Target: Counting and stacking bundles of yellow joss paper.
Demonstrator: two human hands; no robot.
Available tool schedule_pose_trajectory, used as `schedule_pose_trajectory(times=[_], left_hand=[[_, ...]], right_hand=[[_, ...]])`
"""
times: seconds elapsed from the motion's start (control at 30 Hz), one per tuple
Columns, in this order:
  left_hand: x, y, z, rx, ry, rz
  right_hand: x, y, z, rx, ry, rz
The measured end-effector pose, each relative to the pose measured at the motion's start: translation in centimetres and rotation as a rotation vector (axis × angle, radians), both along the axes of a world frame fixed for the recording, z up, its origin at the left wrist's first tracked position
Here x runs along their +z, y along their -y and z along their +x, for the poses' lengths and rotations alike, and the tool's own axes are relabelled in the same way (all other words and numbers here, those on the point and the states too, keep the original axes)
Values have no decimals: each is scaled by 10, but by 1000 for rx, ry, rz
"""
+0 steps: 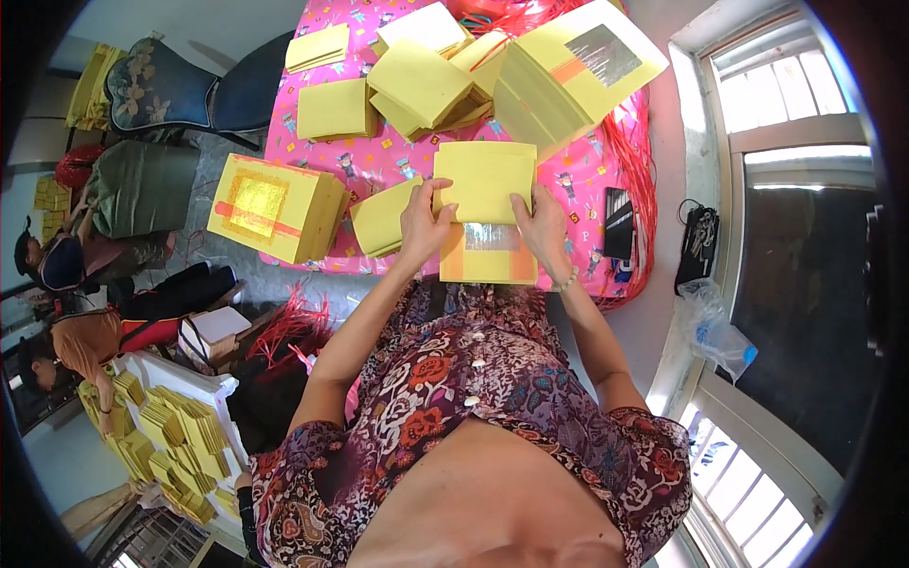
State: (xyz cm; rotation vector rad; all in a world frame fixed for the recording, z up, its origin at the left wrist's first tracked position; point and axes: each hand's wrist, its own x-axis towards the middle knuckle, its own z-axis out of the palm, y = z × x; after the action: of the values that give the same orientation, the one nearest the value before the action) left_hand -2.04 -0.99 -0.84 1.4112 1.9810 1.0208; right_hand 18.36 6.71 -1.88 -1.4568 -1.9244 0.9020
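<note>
In front of me, a yellow joss paper stack (486,185) stands with its plain side up over a sheet with a silver foil patch and orange bands (490,265). My left hand (428,222) grips its left edge, thumb on the face and fingers wrapped behind. On the opposite edge my right hand (542,227) holds it the same way, a beaded bracelet on the wrist. Left of my left hand lies a folded yellow bundle (381,220). Whether the stack and the lower sheet are joined, I cannot tell.
A pink patterned tablecloth (327,175) covers the table. A thick gold-foil block (275,208) sits left, with folded stacks (421,83) and an opened bundle (559,90) farther back. Red strings (636,180) hang at the right beside a dark phone-like object (618,224). Other people work at the left.
</note>
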Motion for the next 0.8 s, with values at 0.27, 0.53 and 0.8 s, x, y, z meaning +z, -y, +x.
schedule_pose_trajectory(times=[0.27,0.53,0.8], left_hand=[[1,-2,-2,20,51,-58],[8,-14,12,-76,-445,77],[9,-14,25,-274,-449,42]], right_hand=[[3,-2,-3,0,15,0],[-3,-3,-5,-25,11,-15],[4,-2,-2,-41,-63,-95]])
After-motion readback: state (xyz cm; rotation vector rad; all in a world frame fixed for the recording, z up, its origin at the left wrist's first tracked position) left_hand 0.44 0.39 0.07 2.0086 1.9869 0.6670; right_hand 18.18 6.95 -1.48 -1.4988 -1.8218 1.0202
